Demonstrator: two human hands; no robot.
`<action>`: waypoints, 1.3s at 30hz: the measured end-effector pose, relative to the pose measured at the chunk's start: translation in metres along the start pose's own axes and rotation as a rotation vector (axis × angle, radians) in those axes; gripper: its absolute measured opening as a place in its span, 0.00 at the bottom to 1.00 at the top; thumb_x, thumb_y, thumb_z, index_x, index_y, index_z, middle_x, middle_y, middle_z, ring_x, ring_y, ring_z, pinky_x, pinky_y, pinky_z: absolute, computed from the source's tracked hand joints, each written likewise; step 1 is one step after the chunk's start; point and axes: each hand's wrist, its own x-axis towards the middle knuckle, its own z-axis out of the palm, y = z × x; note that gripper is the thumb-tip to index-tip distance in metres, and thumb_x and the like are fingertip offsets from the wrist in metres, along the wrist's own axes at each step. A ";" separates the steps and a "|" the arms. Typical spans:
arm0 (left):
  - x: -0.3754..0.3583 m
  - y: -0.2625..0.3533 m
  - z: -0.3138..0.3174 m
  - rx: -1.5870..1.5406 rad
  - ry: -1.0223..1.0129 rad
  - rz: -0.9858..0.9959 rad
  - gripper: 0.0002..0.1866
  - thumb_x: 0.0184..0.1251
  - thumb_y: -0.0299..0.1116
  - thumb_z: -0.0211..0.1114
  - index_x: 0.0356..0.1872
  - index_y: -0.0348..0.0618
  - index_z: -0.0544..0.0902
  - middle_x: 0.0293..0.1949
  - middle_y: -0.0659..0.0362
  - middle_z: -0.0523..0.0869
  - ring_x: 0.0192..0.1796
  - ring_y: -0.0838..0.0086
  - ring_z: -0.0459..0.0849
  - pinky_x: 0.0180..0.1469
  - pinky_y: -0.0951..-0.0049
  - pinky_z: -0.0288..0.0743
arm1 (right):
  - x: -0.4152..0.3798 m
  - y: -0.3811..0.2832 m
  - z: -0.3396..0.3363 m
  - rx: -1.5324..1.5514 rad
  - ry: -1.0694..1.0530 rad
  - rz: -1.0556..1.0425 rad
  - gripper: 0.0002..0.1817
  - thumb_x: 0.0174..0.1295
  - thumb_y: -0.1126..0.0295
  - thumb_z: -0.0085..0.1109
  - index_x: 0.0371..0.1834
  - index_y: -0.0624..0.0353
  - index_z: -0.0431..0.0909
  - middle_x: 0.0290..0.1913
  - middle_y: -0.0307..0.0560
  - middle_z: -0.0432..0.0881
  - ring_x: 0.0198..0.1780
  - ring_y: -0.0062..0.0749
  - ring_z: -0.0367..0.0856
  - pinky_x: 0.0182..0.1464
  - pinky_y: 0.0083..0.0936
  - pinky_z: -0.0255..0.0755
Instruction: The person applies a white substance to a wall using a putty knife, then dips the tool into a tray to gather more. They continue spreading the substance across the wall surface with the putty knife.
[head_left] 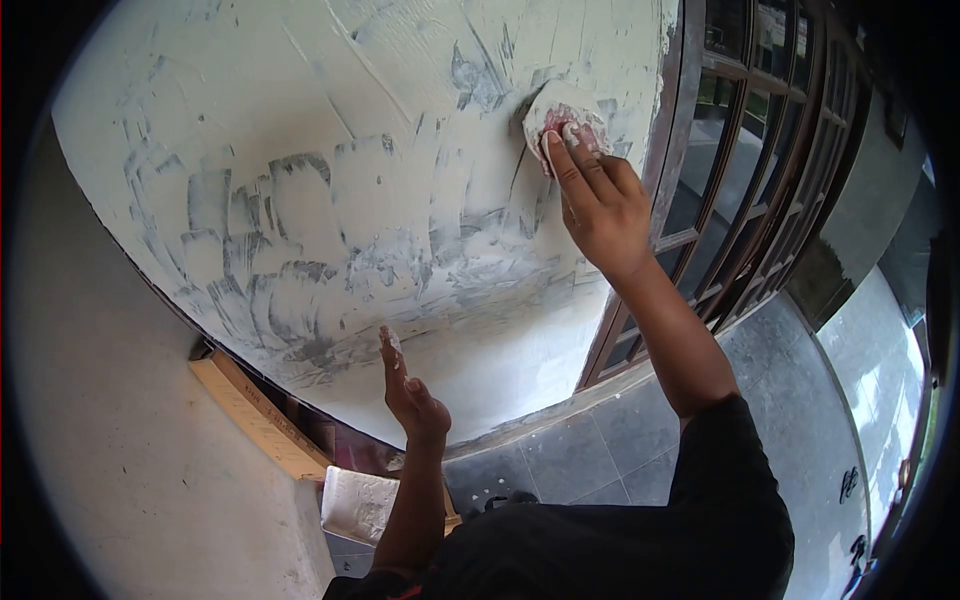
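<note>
My right hand (pixel 605 205) grips a rounded, putty-smeared scraper (pixel 560 108) and holds it against the upper right of the wall (pixel 400 200), close to the window frame. Pale putty lies over the wall in uneven strokes, with grey patches showing through. Lower down, near the wall's bottom part, my left hand (pixel 408 385) is raised with its fingers stretched out, seen edge-on. White putty sticks to its fingers, and nothing is visible in it. Whether it touches the wall I cannot tell.
A brown-framed window (pixel 745 170) borders the wall on the right. At the lower left are a long cardboard box (pixel 258 415) and a white putty-stained container (pixel 358 505), beside my left forearm. Grey floor tiles (pixel 570 458) lie below.
</note>
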 end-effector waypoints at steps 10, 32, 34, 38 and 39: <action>0.001 -0.002 0.003 0.018 -0.020 0.026 0.39 0.79 0.57 0.36 0.71 0.26 0.60 0.73 0.37 0.61 0.76 0.46 0.60 0.74 0.52 0.55 | -0.089 -0.102 -0.041 0.346 -0.277 -0.078 0.22 0.57 0.71 0.62 0.58 0.60 0.80 0.52 0.52 0.83 0.47 0.32 0.81 0.45 0.24 0.79; 0.002 0.000 0.015 0.040 -0.019 0.017 0.42 0.78 0.60 0.34 0.69 0.23 0.61 0.72 0.35 0.62 0.76 0.47 0.60 0.74 0.53 0.56 | -0.035 0.007 -0.028 -0.020 0.018 0.196 0.29 0.47 0.81 0.63 0.58 0.57 0.81 0.46 0.48 0.87 0.36 0.35 0.79 0.40 0.27 0.77; -0.001 0.000 0.017 0.027 -0.010 0.007 0.42 0.78 0.59 0.34 0.69 0.22 0.62 0.72 0.34 0.62 0.76 0.46 0.60 0.75 0.53 0.55 | -0.030 0.018 -0.015 -0.051 -0.018 0.209 0.30 0.48 0.80 0.62 0.59 0.58 0.80 0.47 0.49 0.86 0.37 0.36 0.79 0.42 0.27 0.78; -0.004 -0.001 0.019 0.058 -0.045 0.027 0.41 0.79 0.59 0.33 0.69 0.22 0.62 0.71 0.34 0.63 0.75 0.46 0.60 0.75 0.52 0.54 | -0.111 -0.057 0.005 0.062 -0.281 0.013 0.27 0.56 0.74 0.57 0.63 0.62 0.76 0.53 0.54 0.83 0.42 0.36 0.79 0.45 0.25 0.80; -0.006 -0.002 0.021 0.060 -0.050 0.037 0.41 0.79 0.58 0.32 0.69 0.23 0.62 0.71 0.34 0.63 0.75 0.45 0.60 0.75 0.52 0.53 | -0.129 -0.079 -0.002 0.141 -0.342 0.030 0.26 0.58 0.72 0.56 0.63 0.62 0.76 0.53 0.53 0.83 0.44 0.36 0.80 0.45 0.26 0.81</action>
